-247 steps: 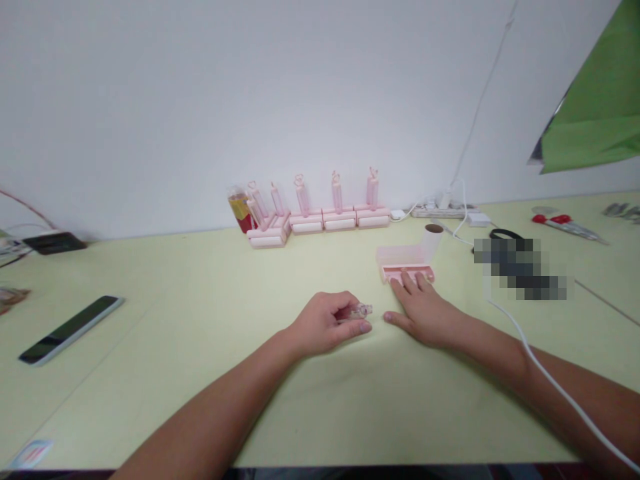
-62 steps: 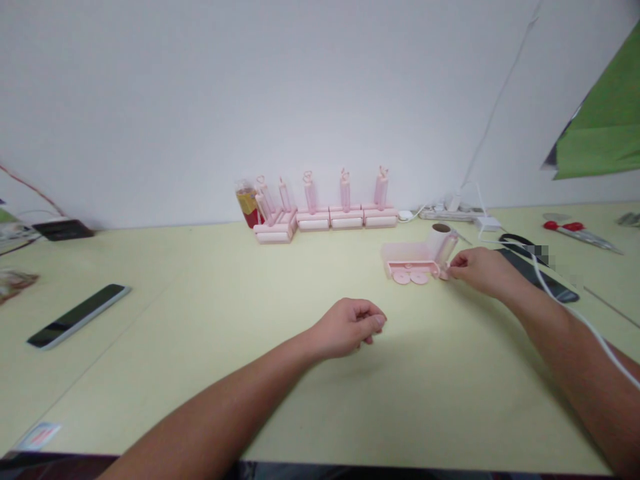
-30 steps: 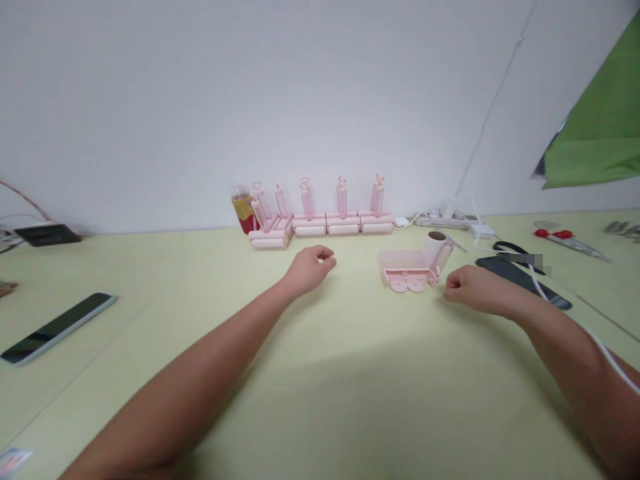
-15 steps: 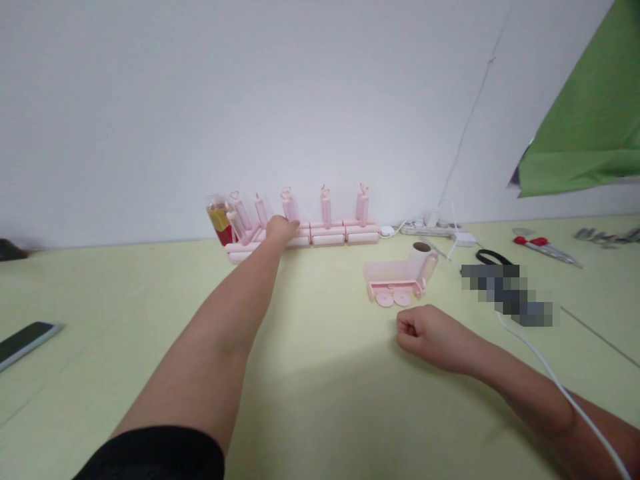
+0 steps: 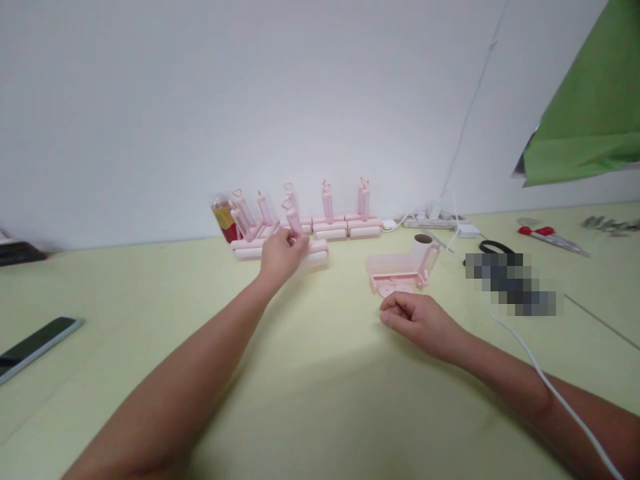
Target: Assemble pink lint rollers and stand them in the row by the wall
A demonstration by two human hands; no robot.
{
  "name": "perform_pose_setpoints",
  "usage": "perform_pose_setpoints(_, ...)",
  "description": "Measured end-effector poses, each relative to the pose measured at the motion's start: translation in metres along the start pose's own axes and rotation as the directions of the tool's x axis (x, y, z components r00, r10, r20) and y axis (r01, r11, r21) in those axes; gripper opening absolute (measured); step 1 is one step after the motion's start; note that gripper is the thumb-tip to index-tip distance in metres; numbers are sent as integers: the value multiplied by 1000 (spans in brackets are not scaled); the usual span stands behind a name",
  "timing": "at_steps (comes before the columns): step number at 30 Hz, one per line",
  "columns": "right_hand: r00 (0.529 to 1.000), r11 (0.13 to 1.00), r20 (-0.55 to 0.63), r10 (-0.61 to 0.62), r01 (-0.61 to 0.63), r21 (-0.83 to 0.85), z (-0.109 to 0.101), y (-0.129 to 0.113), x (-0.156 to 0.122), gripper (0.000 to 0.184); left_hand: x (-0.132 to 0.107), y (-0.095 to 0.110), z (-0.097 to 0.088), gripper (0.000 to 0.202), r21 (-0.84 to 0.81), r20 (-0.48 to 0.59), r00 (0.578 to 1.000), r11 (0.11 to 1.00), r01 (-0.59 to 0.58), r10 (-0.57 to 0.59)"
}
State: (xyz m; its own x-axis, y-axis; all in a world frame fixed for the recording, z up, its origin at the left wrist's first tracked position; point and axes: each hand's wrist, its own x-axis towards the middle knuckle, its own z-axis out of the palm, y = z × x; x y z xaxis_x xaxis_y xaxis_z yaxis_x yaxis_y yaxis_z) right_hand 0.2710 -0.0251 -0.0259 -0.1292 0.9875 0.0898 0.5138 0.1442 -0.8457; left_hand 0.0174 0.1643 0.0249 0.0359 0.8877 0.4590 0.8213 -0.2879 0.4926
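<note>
My left hand [image 5: 281,259] is closed on the handle of a pink lint roller [image 5: 294,220], which has a heart-shaped loop on top and a white roll lying at its base. Behind it stand several similar pink lint rollers [image 5: 327,205] in a row along the wall. My right hand [image 5: 423,321] hovers low over the table with its fingers loosely curled, and nothing shows in them. Just beyond that hand lie an open pink roller case [image 5: 393,267], a white roll with a brown cardboard core [image 5: 419,255], and pink discs [image 5: 393,291] partly covered by the hand.
A red and yellow packet [image 5: 225,220] leans at the row's left end. A phone [image 5: 40,347] lies at left. To the right are a power strip [image 5: 435,223], red-handled scissors [image 5: 553,239], a black loop [image 5: 495,247] and a blurred patch. A white cable [image 5: 545,380] crosses my right forearm.
My left hand has drawn back from the row toward me, bringing a lint roller with it. My right hand has shifted slightly left, closer to the discs, and its fingers have loosened a little.
</note>
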Motion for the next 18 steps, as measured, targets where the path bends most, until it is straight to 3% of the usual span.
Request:
perform_pose_setpoints(1, 1000, 993, 7, 24, -24, 114, 7, 2, 1, 27, -19, 5, -5, 32, -103, 44, 999, 995, -21, 25)
perform_pose_setpoints(3, 995, 951, 54, 82, -94, 296, 22, 3, 4, 51, -59, 15, -14, 33, -368, 138, 990, 929, 44, 8)
perform_pose_setpoints(5, 993, 917, 108, 54, -92, 389, 36, 0, 6, 62, -96, 25, -21, 35, -630, 285, 958, 748, 211, -30)
perform_pose_setpoints(7, 992, 892, 111, -52, -4, 453, 48, -7, 9, 61, -126, 33, -26, 37, -710, 438, 896, 584, 393, -70)
perform_pose_setpoints(9, 992, 857, 56, -115, 71, 510, 58, -14, 12, 56, -144, 36, -29, 38, -741, 499, 861, 465, 484, -102)
perform_pose_setpoints(14, 984, 825, -141, -105, 165, 540, 59, -29, 37, 52, -141, 22, -33, 43, -836, 415, 877, 278, 473, -243)
perform_pose_setpoints(18, 949, 908, -215, -233, 291, 300, 29, -37, 80, 49, -119, 2, -39, 43, -916, 253, 894, 206, 345, -371)
